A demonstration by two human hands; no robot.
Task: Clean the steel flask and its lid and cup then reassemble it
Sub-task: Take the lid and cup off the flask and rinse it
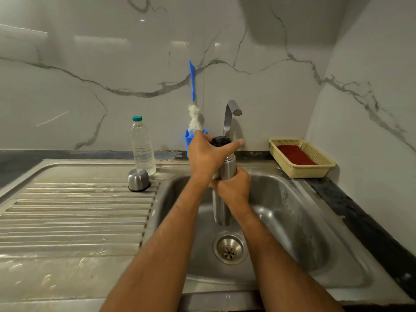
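Note:
The steel flask stands upright over the sink basin, under the tap. My right hand grips its body around the middle. My left hand grips the black lid on the flask's top, thumb stretched out to the right. The steel cup sits upside down on the draining board, apart from both hands.
A clear water bottle with a green cap stands behind the cup. A blue-handled bottle brush stands in a blue holder by the wall. The tap is not running. A yellow basket with a red pad sits at right.

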